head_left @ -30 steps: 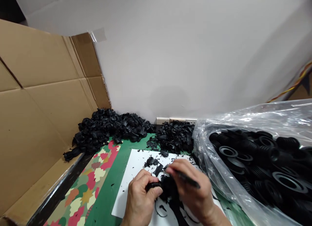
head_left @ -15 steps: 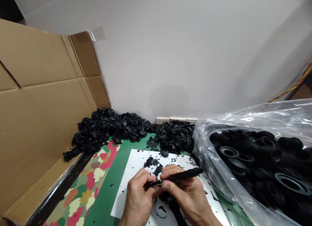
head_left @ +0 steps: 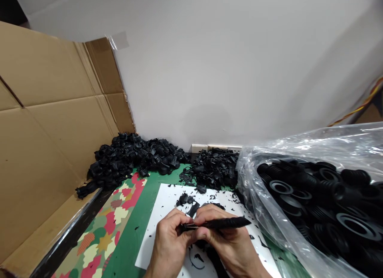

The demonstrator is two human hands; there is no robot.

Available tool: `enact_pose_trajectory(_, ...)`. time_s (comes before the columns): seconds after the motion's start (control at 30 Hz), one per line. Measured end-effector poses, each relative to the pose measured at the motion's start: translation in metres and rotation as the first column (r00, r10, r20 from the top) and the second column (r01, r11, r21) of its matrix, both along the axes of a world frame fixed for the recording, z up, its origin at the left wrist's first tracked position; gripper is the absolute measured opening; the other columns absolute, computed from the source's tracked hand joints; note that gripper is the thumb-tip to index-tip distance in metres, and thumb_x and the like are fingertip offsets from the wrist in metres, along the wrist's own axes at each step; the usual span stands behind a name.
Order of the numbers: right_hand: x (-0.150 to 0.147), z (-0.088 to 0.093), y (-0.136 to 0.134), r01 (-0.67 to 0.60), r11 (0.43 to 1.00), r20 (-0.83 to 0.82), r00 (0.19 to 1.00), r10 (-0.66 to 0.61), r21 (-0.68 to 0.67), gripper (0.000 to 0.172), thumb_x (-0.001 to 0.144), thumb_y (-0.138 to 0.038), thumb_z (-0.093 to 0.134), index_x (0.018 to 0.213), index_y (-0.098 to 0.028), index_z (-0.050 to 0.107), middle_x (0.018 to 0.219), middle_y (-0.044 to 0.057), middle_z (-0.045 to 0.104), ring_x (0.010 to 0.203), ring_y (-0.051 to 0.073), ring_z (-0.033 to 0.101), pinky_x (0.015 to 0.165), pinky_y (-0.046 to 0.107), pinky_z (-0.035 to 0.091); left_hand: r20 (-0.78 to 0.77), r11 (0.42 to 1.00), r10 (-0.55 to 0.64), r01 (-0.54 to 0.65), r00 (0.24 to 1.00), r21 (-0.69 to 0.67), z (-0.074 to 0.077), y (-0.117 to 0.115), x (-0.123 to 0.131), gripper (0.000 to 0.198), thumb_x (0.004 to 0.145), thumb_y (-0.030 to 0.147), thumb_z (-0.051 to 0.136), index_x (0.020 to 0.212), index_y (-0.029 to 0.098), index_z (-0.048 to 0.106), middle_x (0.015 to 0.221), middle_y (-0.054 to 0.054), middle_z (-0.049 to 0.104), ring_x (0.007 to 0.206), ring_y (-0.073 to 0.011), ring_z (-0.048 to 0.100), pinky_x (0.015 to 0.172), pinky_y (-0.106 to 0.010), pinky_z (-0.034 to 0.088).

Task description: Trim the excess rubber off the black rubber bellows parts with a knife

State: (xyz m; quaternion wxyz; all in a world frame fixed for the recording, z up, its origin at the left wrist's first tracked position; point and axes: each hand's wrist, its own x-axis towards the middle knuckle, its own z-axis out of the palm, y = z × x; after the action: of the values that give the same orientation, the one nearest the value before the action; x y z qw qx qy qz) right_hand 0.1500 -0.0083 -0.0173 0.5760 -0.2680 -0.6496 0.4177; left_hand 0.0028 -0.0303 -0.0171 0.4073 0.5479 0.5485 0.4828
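Note:
Over the white sheet [head_left: 149, 238] my two hands meet, fingertips close together. My right hand [head_left: 231, 242] is closed on a slim black-handled knife [head_left: 230, 223], its thick dark end pointing right and its narrow shiny end reaching my left fingers. Pinched in my left hand [head_left: 172, 238] is a small black rubber part [head_left: 183, 227], mostly hidden by the fingers. Black rubber scraps [head_left: 185, 199] and a thin curved black strip [head_left: 196, 262] lie on the sheet around the hands. Something dark below my right hand is partly covered.
A clear plastic bag [head_left: 254, 190] at the right holds many black ribbed rubber parts [head_left: 329, 190]. Behind the sheet are a heap of ribbed black pieces [head_left: 143, 154] and a pile of black shavings [head_left: 215, 166]. A cardboard wall [head_left: 54, 102] stands left; a grey wall [head_left: 224, 70] rises behind.
The knife in my right hand has tilted to lie a little flatter, its rear end slightly lower. Both hands stay at nearly the same place.

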Motion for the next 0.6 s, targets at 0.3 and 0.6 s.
enact_pose_trajectory(0.3,-0.003,0.002,0.007,0.293,0.877,0.068,0.937,-0.343,0.382,0.013,0.083,-0.01,0.056,0.082,-0.021,0.062,0.071,0.003,0.065,0.063,0.015,0.063,0.056,0.024,0.05,0.003,0.999,-0.002,0.002,1.0,-0.054,-0.002,-0.004,0.007,0.004,0.062,0.013,0.067,0.061,0.017,0.068,0.066,0.0,0.054,0.062,-0.0162,0.05,0.055,-0.024,0.037)
enact_pose_trajectory(0.6,0.015,-0.014,0.018,0.411,0.906,-0.011,0.911,-0.412,0.098,0.003,0.082,-0.021,0.062,0.084,-0.021,0.064,0.083,0.003,0.063,0.061,0.015,0.061,0.056,0.028,0.05,0.143,0.998,0.056,-0.058,0.988,0.011,0.003,0.002,0.006,0.018,0.05,0.005,0.068,0.062,0.018,0.075,0.065,-0.001,0.057,0.061,-0.0149,0.051,0.054,-0.023,0.039)
